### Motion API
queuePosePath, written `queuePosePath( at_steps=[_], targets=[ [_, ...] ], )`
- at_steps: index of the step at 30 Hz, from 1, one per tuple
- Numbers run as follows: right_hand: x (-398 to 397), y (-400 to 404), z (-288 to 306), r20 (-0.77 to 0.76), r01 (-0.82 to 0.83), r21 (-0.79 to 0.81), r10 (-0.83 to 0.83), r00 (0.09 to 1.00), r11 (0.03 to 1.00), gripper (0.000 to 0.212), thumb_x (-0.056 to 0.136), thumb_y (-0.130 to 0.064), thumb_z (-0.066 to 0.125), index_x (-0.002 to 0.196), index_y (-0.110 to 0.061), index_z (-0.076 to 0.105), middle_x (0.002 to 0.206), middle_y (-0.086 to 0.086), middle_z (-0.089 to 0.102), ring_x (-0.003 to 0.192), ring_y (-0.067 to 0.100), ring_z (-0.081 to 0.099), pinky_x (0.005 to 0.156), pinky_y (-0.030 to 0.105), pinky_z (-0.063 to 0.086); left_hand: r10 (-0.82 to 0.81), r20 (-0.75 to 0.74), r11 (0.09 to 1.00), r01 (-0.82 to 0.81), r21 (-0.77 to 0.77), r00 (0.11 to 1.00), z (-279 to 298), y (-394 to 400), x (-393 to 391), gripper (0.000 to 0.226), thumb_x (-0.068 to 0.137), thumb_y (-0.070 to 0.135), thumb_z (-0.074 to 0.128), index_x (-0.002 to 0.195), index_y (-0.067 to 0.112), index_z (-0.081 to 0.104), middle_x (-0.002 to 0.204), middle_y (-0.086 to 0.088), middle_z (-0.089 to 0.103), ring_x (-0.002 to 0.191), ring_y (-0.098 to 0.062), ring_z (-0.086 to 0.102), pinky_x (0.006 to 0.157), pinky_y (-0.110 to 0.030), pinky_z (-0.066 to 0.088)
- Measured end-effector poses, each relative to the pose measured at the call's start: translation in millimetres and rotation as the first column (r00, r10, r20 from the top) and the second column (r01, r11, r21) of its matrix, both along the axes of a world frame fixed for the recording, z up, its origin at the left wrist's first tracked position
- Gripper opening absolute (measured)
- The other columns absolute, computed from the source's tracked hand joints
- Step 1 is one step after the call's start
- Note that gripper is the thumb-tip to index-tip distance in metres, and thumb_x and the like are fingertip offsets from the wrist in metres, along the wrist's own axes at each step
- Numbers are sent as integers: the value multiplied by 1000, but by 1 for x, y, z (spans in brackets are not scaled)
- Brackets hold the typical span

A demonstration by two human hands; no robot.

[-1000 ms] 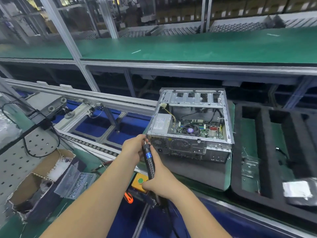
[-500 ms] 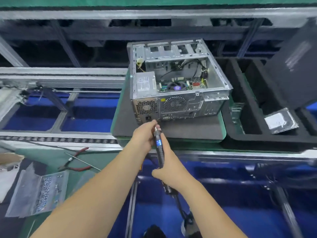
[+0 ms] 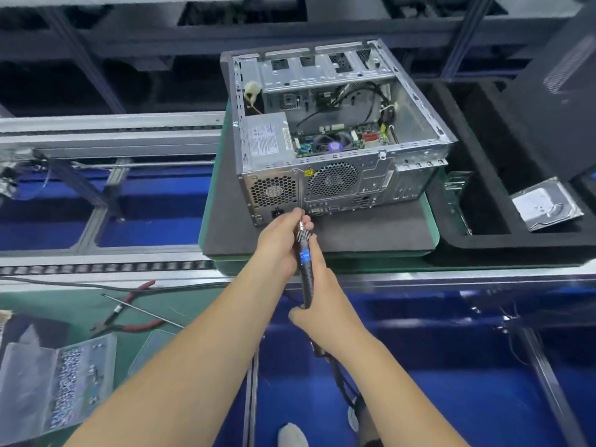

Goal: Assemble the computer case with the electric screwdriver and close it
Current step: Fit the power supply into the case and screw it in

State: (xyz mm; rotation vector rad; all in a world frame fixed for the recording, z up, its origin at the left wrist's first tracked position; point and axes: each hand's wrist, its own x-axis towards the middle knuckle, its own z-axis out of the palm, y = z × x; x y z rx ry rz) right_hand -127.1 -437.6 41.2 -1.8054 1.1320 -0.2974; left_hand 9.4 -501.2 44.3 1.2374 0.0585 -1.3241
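Note:
An open silver computer case [image 3: 335, 130] lies on a dark foam pad [image 3: 371, 233], its side off and the motherboard and power supply showing. My right hand [image 3: 322, 301] grips the black electric screwdriver [image 3: 304, 269] by its body. My left hand [image 3: 280, 240] pinches the screwdriver's metal tip end, just below the case's rear panel near the power socket. The bit itself is hidden behind my fingers. A dark side panel [image 3: 558, 91] leans at the right.
A black foam tray [image 3: 477, 240] at the right holds a hard drive [image 3: 545, 204] and a metal bracket [image 3: 454, 185]. Red-handled pliers [image 3: 129, 314] and a bag of screws [image 3: 71, 379] lie on the green mat at the lower left. Conveyor rails run left of the case.
The view has dropped and closed in on the case. Both hands with the screwdriver have risen toward the case's rear panel, with the tip now close to its lower edge.

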Motion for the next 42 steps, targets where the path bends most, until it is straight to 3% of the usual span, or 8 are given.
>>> queuePosePath(
  at_steps=[5,10,19,23,28,32,36,42],
  targets=[
    [2,-4,3,-12,-2,-20,1,1000,1000,132,81,-11,72,143,-74,-26,112,-3,46,75,24,63,61,42,57,23,-16,1000,-23,3,1000,3,-5,1,22,97,19,69,113,3,70,88,-8,71,68,-16,66,66,-32,61],
    [3,-6,1,-19,-12,-22,11,1000,1000,133,83,-10,72,141,-74,-29,113,-2,45,77,21,63,58,34,53,44,-27,999,-43,23,999,3,-4,2,21,97,19,69,111,4,71,92,-9,73,72,-16,68,65,-31,62],
    [-3,5,-12,-5,10,56,-10,1000,998,133,79,-13,73,140,-77,-26,110,-4,48,77,22,62,60,36,55,60,-24,994,-57,98,998,-9,2,-7,12,98,13,64,106,3,67,83,-8,67,69,-17,64,68,-31,56],
    [-2,6,-11,32,7,82,-9,999,997,132,75,-15,73,145,-75,-22,109,0,52,77,21,61,60,38,57,96,116,964,-121,235,989,-3,-2,-7,8,92,9,70,95,2,72,83,-11,74,69,-22,67,69,-33,56],
    [-5,5,-5,22,-12,120,9,1000,993,130,79,-19,74,142,-76,-26,123,-4,47,86,17,63,71,38,60,-2,473,946,-151,286,881,-3,-1,-1,18,83,16,78,68,22,71,74,0,72,73,-20,70,67,-32,60],
    [-6,6,-4,-6,-18,135,19,1000,991,128,83,-20,73,143,-73,-27,129,-2,45,92,16,61,79,40,60,-118,530,932,-89,350,840,-1,-1,5,4,83,20,79,80,18,75,83,-3,74,79,-20,69,79,-35,59],
    [-7,7,-4,-14,-15,169,18,1000,985,128,85,-20,75,147,-69,-26,134,-3,44,100,14,58,85,39,59,-236,612,910,-50,412,754,-2,2,9,17,86,25,76,72,22,68,86,-1,72,83,-19,66,83,-35,59],
    [-3,5,-4,-42,-8,199,17,999,980,131,84,-21,78,149,-66,-26,132,-2,44,105,19,59,85,40,59,-262,695,930,-16,367,670,-9,14,10,22,89,20,70,68,23,73,71,3,70,66,-18,62,66,-34,58]
  ],
)
